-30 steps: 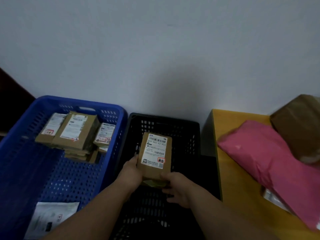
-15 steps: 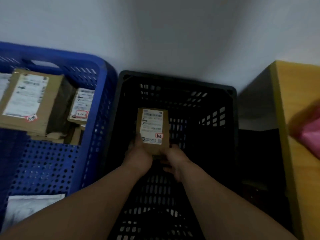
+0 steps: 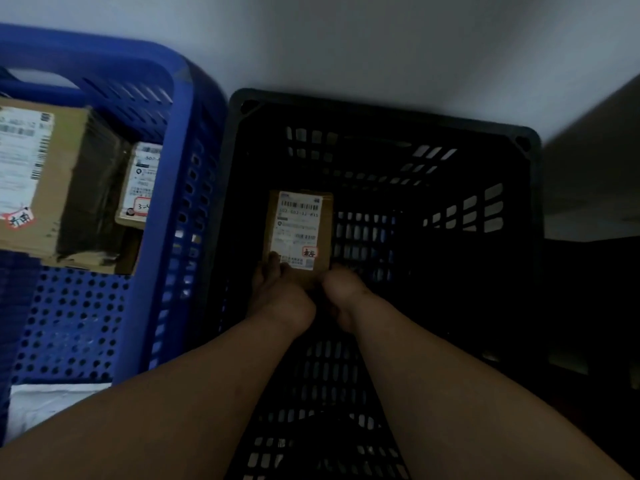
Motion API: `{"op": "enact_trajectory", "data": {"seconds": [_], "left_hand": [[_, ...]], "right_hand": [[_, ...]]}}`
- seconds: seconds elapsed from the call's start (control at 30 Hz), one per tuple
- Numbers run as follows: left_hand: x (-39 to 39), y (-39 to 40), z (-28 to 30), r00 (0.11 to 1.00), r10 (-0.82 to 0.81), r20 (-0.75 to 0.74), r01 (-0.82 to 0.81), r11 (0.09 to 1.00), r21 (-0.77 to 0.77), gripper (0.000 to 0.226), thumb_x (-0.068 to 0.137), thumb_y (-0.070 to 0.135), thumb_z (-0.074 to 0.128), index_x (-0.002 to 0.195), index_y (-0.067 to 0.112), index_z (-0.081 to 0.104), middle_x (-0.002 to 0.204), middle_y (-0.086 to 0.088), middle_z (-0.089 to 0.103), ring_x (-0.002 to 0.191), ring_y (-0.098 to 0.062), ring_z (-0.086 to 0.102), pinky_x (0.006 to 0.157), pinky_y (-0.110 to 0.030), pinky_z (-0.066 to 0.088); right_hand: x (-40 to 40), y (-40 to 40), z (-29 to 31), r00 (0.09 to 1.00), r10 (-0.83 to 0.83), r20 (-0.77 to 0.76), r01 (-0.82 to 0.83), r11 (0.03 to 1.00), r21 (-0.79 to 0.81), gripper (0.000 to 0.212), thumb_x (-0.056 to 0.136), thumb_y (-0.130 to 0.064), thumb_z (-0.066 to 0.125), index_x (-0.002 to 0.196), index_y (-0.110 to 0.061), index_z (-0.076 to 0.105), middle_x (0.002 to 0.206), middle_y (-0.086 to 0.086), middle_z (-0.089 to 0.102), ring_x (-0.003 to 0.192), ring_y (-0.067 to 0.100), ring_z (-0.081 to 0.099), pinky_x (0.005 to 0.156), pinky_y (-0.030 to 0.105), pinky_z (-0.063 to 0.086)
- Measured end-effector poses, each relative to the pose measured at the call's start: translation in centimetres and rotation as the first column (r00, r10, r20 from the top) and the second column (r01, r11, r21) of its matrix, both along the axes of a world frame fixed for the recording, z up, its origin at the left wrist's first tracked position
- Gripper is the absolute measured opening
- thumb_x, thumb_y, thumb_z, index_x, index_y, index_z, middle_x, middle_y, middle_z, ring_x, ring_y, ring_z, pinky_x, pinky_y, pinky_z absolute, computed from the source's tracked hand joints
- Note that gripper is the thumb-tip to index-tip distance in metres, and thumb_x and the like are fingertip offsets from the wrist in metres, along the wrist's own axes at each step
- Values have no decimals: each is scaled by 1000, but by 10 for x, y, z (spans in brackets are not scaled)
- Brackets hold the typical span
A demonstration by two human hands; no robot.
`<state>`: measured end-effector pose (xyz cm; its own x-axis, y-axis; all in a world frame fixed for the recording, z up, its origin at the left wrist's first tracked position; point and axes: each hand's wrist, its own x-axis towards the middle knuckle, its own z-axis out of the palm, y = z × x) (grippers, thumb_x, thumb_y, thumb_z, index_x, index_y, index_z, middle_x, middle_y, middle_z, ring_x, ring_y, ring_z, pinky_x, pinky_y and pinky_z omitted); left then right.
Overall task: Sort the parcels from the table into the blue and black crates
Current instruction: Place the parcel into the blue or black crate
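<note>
Fingers (image 3: 273,263) of both hands gripping parcel (image 3: 298,233)

Brown cardboard parcel (image 3: 298,233) w/ white barcode label & small red-edged sticker is seen in black crate (image 3: 381,112), slotted walls. Blue crate (image 3: 180,98), round-hole pattern, is filled w/ brown boxes (image 3: 65,188), white labels; a white mailer (image 3: 45,403) is seen at its bottom.

Both hands have lowered the parcel (image 3: 298,233) deeper into the black crate (image 3: 381,112), seemingly near its floor.
</note>
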<state>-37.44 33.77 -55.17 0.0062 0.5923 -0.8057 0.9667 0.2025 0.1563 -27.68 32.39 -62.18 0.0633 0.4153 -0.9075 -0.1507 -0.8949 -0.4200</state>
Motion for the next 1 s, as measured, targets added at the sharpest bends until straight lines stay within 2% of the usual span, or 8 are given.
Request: {"op": "enact_trajectory", "data": {"seconds": [0.1,0.2,0.37,0.5,0.6,0.73,0.83,1.0], "left_hand": [[0,0,0,1000,-5,-1,5,1000,-14,83,92,17,51,157,18,-1,162,3,-17,148,-23,-11,120,-33,4],[-1,-2,5,999,29,27,-28,999,-42,80,94,18,50,157,20,1,163,3,-15,148,-23,-5,119,-30,5],[1,-14,34,999,-8,53,7,1000,11,73,94,21,48,156,22,10,163,3,-12,147,-26,-1,120,-34,9],[7,-27,80,993,-120,13,118,989,92,70,93,23,49,154,23,15,163,-2,-7,146,-30,3,118,-44,19],[12,-37,123,989,-149,2,148,982,118,71,95,33,49,155,23,12,163,-4,-1,146,-32,5,117,-48,23],[15,-57,183,983,-184,-22,184,960,211,70,95,43,47,155,26,15,162,-3,5,145,-30,9,115,-49,27],[17,-73,228,979,-200,-44,205,949,241,68,96,46,45,155,29,15,163,-2,5,147,-29,7,114,-48,26],[24,-101,289,973,-232,-7,223,926,305,65,97,47,43,155,28,18,163,-2,10,147,-29,9,115,-46,26]], "right_hand": [[1,-4,5,998,18,-60,-16,999,27,37,90,-26,57,126,-29,64,122,1,69,104,23,68,95,43,55],[8,-11,14,981,191,-27,-190,980,59,50,90,-38,59,140,-36,51,135,-2,60,116,20,60,106,42,47],[27,-20,58,906,394,152,-405,913,47,54,95,-26,59,146,-23,43,137,4,56,116,22,57,103,32,47],[45,-29,119,740,559,374,-615,788,41,43,95,-26,52,138,-19,49,131,7,54,107,22,56,83,24,47],[57,-39,169,547,656,521,-758,652,-24,39,93,-36,51,129,-21,54,126,7,53,109,25,54,90,34,51],[75,-60,236,219,687,693,-898,420,-133,51,94,-49,48,137,-23,46,136,6,45,124,28,43,103,42,40],[86,-78,283,136,651,746,-918,367,-153,55,93,-54,48,138,-24,45,139,6,44,127,29,41,106,43,37],[102,-117,348,121,540,833,-896,420,-142,55,91,-54,51,136,-23,48,138,6,46,127,30,44,104,44,39]]}}
